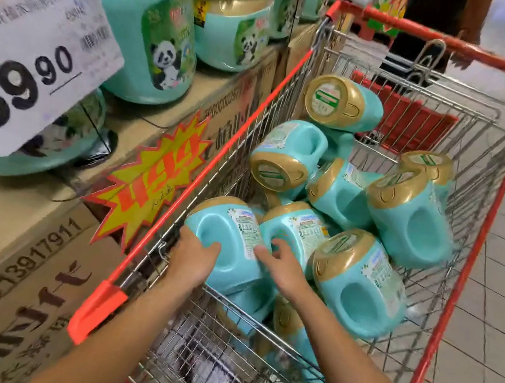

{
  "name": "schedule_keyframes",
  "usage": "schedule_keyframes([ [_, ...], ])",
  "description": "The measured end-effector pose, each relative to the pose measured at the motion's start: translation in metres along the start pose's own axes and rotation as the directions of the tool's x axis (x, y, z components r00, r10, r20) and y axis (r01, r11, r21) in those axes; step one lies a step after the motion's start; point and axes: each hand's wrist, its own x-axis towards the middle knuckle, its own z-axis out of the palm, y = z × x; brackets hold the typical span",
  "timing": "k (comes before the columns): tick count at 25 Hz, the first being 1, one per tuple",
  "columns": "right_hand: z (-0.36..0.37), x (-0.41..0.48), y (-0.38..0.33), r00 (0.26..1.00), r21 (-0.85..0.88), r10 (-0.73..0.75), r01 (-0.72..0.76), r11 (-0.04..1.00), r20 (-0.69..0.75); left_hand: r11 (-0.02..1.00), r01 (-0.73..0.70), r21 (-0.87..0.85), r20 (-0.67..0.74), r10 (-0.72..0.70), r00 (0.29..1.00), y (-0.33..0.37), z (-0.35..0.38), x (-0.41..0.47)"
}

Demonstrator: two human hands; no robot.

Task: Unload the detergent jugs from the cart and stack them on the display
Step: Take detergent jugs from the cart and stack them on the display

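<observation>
Nearest jug point(234, 231) lies at cart point(213, 164) near-left corner, cap end away; left hand point(193, 260) grips its handle, right hand point(283, 271) spread alongside

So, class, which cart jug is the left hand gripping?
The near-left jug against the cart wall: the left hand grips it, thumb at its handle hollow.

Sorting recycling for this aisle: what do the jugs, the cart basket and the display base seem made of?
Nearest jug, like the others: moulded plastic, by its glossy teal sheen and handle recess. Cart basket: metal wire, shiny grid; red rim probably plastic. Display base: matte brown cartons, apparently cardboard.
</observation>
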Motion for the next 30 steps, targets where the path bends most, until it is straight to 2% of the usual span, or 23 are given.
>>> schedule_keyframes([
  [2,0.009,0.005,0.008,0.994,0.145,0.045,-0.059,0.988,0.095,0.999,0.043,-0.004,-0.008,-0.043,0.999,-0.001,0.004,0.012],
  [4,0.014,0.009,0.011,0.990,0.290,0.052,-0.088,0.953,0.129,0.994,0.092,-0.064,-0.008,-0.093,0.996,-0.001,0.009,0.023],
  [8,0.015,0.002,0.008,0.980,0.371,0.088,-0.150,0.917,0.179,0.982,0.117,-0.147,-0.048,-0.125,0.991,-0.004,0.012,0.029],
  [10,0.011,-0.006,0.002,0.985,0.404,0.088,-0.141,0.904,0.147,0.984,0.061,-0.167,-0.053,-0.070,0.996,-0.006,0.008,0.026],
  [13,-0.002,-0.025,-0.012,1.000,0.467,0.014,-0.016,0.884,0.007,0.972,-0.142,-0.190,-0.096,0.125,0.987,0.000,-0.008,0.017],
  [16,-0.026,-0.053,-0.030,0.990,0.551,-0.072,0.127,0.825,-0.120,0.845,-0.298,-0.444,-0.086,0.291,0.953,0.008,-0.033,-0.006],
  [18,-0.042,-0.071,-0.034,0.985,0.585,-0.127,0.170,0.793,-0.114,0.724,-0.278,-0.631,-0.029,0.337,0.941,0.010,-0.051,-0.024],
  [20,-0.051,-0.087,-0.035,0.972,0.652,-0.235,0.172,0.738,0.010,0.688,-0.257,-0.678,0.022,0.369,0.929,0.010,-0.063,-0.038],
  [22,-0.051,-0.102,-0.035,0.939,0.754,-0.322,0.121,0.646,0.125,0.687,-0.250,-0.682,0.062,0.394,0.917,0.013,-0.072,-0.051],
  [23,-0.048,-0.108,-0.036,0.934,0.782,-0.333,0.111,0.613,0.128,0.692,-0.250,-0.677,0.075,0.404,0.912,0.015,-0.076,-0.058],
  [25,-0.040,-0.117,-0.036,0.949,0.802,-0.312,0.154,0.577,0.042,0.738,-0.271,-0.618,0.097,0.414,0.905,0.020,-0.080,-0.070],
  [28,-0.028,-0.128,-0.043,0.955,0.789,-0.273,0.254,0.559,-0.114,0.859,-0.386,-0.335,0.104,0.441,0.891,0.027,-0.082,-0.088],
  [30,-0.019,-0.134,-0.050,0.944,0.769,-0.260,0.320,0.554,-0.205,0.861,-0.468,-0.200,0.038,0.484,0.874,0.029,-0.080,-0.103],
])
